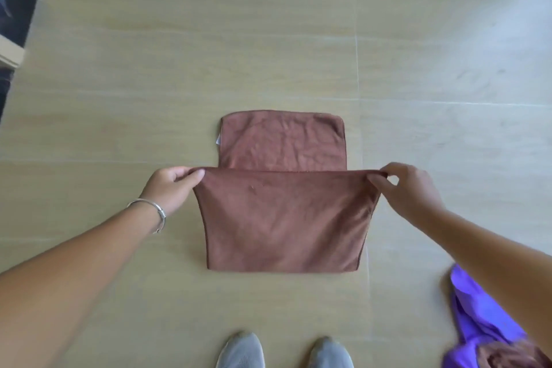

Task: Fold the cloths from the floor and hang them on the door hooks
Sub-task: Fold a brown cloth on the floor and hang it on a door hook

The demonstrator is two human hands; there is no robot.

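Note:
A brown cloth (283, 218) lies on the tiled floor in front of me, its near half lifted and folded over toward the far half. My left hand (171, 188) pinches the raised edge's left corner. My right hand (409, 188) pinches the right corner of that same edge, which is stretched taut between the two hands. The far part of the cloth lies flat, with a small white tag at its left side.
A purple cloth (478, 317) lies crumpled at the lower right with another brown cloth (507, 355) beside it, partly behind my right arm. My grey shoes (242, 351) stand at the bottom edge. A dark piece of furniture with a pale frame (15, 9) is at the upper left.

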